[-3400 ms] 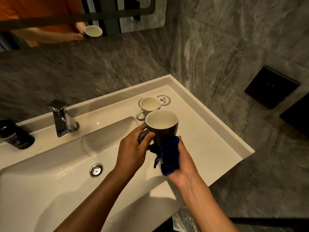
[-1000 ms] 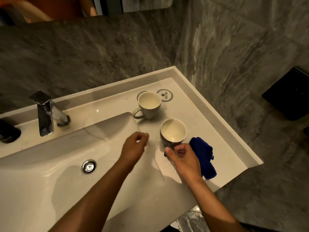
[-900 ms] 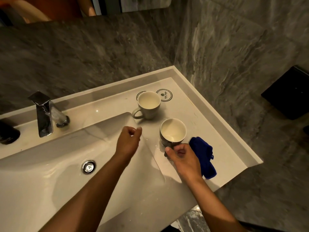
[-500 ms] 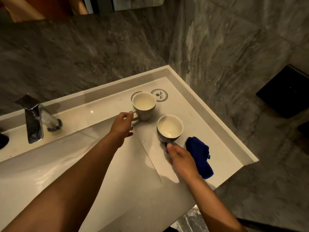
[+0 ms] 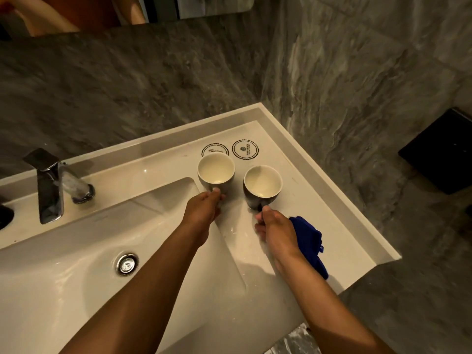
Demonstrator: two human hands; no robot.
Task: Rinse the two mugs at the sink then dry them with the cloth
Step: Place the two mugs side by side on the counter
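Observation:
Two mugs stand upright side by side on the white counter right of the basin. The light grey mug (image 5: 216,171) is on the left, partly over a round coaster. My left hand (image 5: 204,209) grips its handle from the near side. The dark mug (image 5: 262,186) with a pale inside is to its right, and my right hand (image 5: 274,226) pinches its handle. The blue cloth (image 5: 310,242) lies crumpled on the counter just right of my right hand, partly hidden by my wrist.
The white basin (image 5: 76,251) with a chrome drain (image 5: 127,264) fills the left. A chrome faucet (image 5: 49,186) stands at the back left. Two round coasters, one (image 5: 245,148) fully visible, lie behind the mugs. Grey stone walls enclose the counter's back and right.
The dark mug was set down on the counter and the cloth dropped beside it. My left hand reached to the light mug's handle and turned it toward me.

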